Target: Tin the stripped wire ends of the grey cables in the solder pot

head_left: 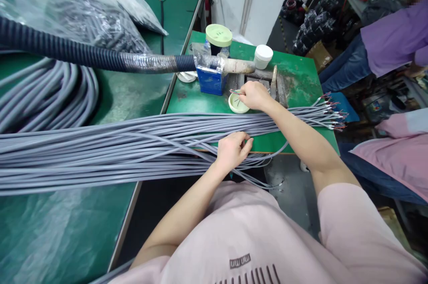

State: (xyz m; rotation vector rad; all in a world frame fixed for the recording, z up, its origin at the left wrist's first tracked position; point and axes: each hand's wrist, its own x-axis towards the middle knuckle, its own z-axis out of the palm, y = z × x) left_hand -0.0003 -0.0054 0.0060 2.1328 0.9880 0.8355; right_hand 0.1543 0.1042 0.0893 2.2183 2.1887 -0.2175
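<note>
My right hand pinches a grey cable near its stripped end, whose thin coloured wires point left over a small pale dish. Below it, my left hand has its fingers curled together at the near edge of a long bundle of grey cables; what they hold, if anything, is hidden. The bundle runs across the green table. At its right end the cables show stripped, coloured wire tips.
A ribbed hose ends by a blue box. Behind stand a green-lidded jar and a white tub. Coiled cable and plastic bags lie left. Two other people are at the right.
</note>
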